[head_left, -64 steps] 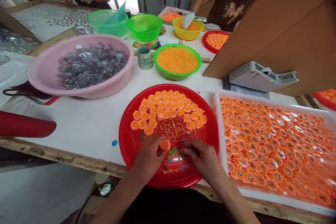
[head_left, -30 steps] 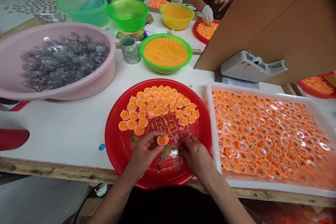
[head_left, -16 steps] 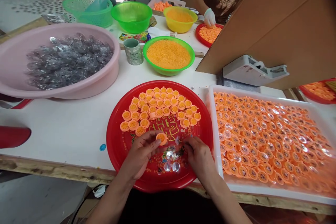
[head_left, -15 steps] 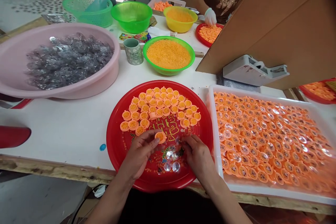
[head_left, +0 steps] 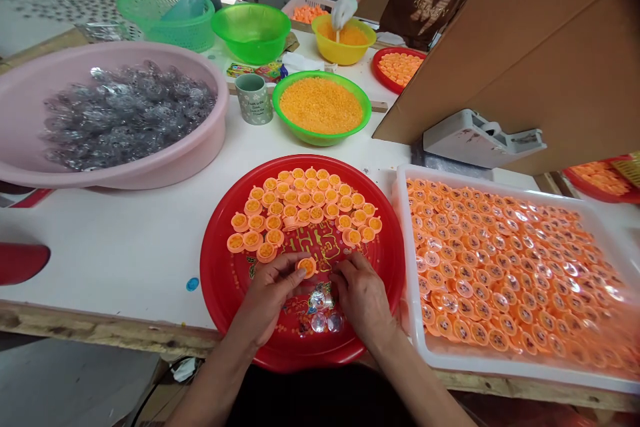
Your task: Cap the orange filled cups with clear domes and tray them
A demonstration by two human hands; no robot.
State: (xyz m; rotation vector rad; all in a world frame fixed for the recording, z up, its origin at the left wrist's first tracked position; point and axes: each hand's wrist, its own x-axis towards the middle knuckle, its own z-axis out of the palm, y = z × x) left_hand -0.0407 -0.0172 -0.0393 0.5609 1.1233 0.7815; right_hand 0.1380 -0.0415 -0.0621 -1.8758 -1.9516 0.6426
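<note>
On the white surface (head_left: 135, 247), my remote view gives me the red tray (head_left: 214, 307), its far half crowded with orange cups (head_left: 305, 199); over its near part are the right hand (head_left: 367, 298), fingers curled, whether on anything I cannot tell, and the left hand (head_left: 267, 293), pinching one orange cup (head_left: 311, 268). Clear discs (head_left: 334, 322) lie between the hands. I judge this step handles cups singly; the next move calls for a steady, level pinch.

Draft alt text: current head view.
A left hand holds a small orange cup over a red tray of similar cups and shiny discs; the right hand is close by, grip unclear. A white tray of orange pieces lies alongside.
</note>
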